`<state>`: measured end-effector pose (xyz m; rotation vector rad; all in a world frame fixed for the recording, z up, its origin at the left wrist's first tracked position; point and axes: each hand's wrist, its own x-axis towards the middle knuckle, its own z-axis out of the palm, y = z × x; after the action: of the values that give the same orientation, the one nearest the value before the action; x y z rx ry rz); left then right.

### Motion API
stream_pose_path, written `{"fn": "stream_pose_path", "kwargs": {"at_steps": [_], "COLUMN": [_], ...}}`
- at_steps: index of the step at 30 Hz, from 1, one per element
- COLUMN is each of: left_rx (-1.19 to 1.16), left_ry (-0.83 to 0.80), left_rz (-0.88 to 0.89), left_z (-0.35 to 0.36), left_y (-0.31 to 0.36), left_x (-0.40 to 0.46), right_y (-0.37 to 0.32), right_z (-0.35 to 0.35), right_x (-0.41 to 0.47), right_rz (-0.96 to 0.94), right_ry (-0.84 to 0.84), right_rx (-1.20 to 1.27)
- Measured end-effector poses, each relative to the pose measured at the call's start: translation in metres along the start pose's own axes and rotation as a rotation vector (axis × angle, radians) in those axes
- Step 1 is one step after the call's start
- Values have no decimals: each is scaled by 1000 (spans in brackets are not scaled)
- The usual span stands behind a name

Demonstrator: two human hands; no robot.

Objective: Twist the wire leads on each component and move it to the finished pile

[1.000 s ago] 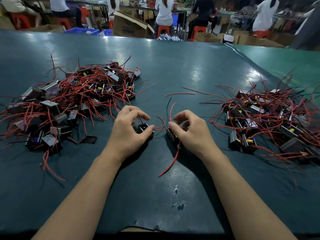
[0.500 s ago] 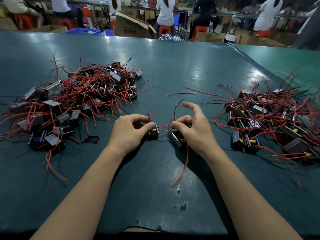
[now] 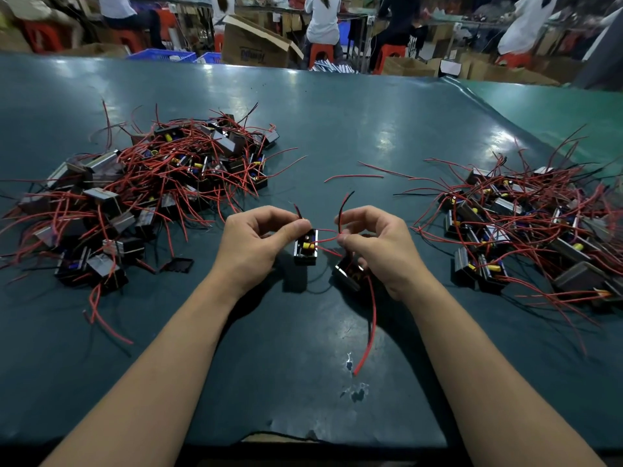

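Note:
My left hand (image 3: pixel 256 244) holds a small black component (image 3: pixel 306 247) with a yellow part, lifted slightly off the table, thumb on its top edge. My right hand (image 3: pixel 381 244) pinches that component's red wire leads (image 3: pixel 332 234) between thumb and forefinger, a black lead curling up above the fingers. A second black component (image 3: pixel 349 274) lies under my right palm, its long red lead (image 3: pixel 369 328) trailing toward me. A large pile of components (image 3: pixel 145 193) with red leads lies to the left. Another pile (image 3: pixel 526 230) lies to the right.
The dark green table (image 3: pixel 303 382) has a worn spot near the front edge. A loose red wire (image 3: pixel 354 176) lies beyond my hands. A flat black part (image 3: pixel 177 266) sits by the left pile. Seated people, red stools and cardboard boxes (image 3: pixel 253 45) are beyond the table.
My left hand has lifted the component and turned it so its open face shows. My right hand's fingers have curled in, pinching the leads closer to the component.

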<state>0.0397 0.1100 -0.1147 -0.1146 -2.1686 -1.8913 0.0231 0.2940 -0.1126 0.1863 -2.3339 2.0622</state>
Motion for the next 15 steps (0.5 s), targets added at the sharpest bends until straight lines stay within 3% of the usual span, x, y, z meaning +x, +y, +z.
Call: {"fn": "stream_pose_path", "kwargs": {"at_steps": [9, 15], "left_rx": [151, 23], "left_ry": [-179, -197], "left_rz": [30, 42], "left_z": [5, 2], "left_y": [-4, -1], "left_x": [-4, -4], "right_y": [6, 3], "right_z": [2, -1], "right_x": [1, 1], "right_rz": [-78, -33], "right_ry": [48, -12], "right_rx": [-129, 64]}}
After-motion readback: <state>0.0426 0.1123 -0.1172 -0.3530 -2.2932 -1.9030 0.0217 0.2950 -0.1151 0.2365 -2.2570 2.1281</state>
